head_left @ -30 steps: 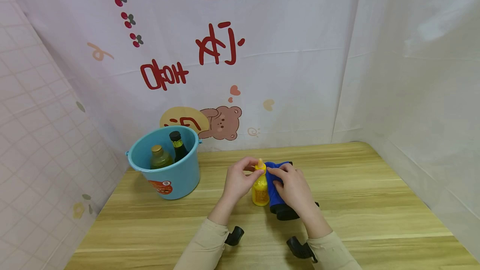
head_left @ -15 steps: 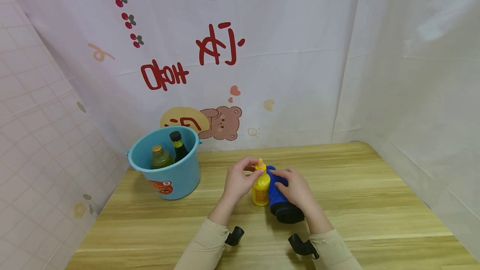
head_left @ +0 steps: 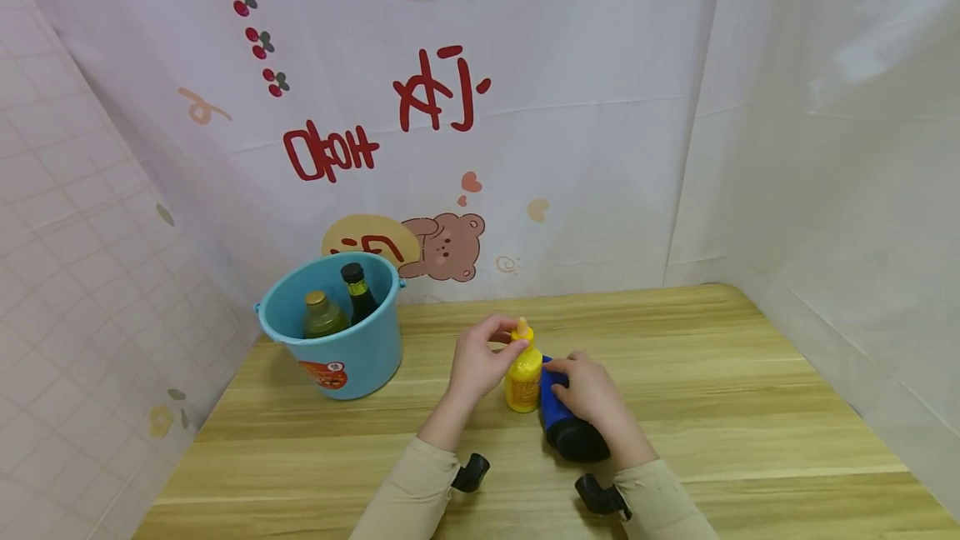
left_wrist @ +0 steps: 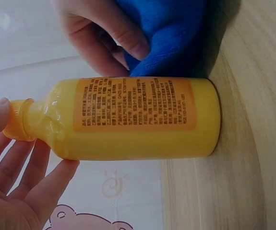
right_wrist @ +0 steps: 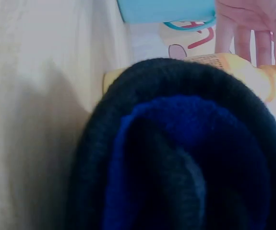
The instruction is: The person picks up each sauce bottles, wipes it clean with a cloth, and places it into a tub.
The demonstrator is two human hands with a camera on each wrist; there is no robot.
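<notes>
Standing upright on the wooden table, a yellow squeeze bottle (head_left: 522, 382) has a pointed nozzle and a printed label, which faces the left wrist camera. My left hand (head_left: 480, 359) pinches it at the neck, thumb on the yellow cap (left_wrist: 20, 119). Just to the right of the bottle lies a rolled blue cloth (head_left: 553, 403) with a thick black edge (head_left: 576, 440) at its near end. My right hand (head_left: 588, 388) holds the cloth from above, fingers curled over its side. Looking in from the near end, the right wrist view shows the cloth's hollow blue folds (right_wrist: 181, 112).
A light blue bucket (head_left: 367, 361) stands at the left, holding a dark bottle (head_left: 358, 294) and a greenish bottle (head_left: 326, 319) with a gold cap. Printed white curtains (head_left: 592, 132) hang behind the table (head_left: 720, 390) and along both sides.
The blue cloth has come nearer to me, its far end now lower beside the bottle, and my right hand has moved with it. My left hand and the yellow bottle have stayed put.
</notes>
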